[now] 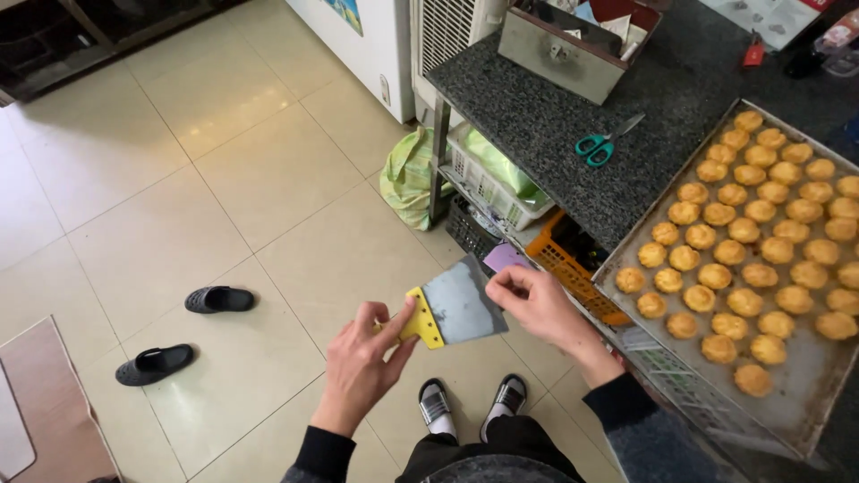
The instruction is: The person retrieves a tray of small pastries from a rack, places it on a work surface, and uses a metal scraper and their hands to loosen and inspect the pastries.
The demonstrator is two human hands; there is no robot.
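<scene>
From the head camera, the person stands on the tiled floor [224,179] just off the front edge of the dark stone tabletop [537,116]; the left hand [362,367] has its grip closed on the yellow handle of a scraper [452,309], thumb laid along it, so the wide steel blade points up and away; the right hand [537,300] pinches the blade's far corner, apparently steadying it; the tool hangs in the air over the floor, clear of everything. A baking tray [805,394] of round golden pastries [743,250] overhangs the tabletop's front edge beside the right forearm, leaving little room there; green-handled scissors [598,148] lie farther in; to the left the floor is open, apart from two black sandals [188,331].
</scene>
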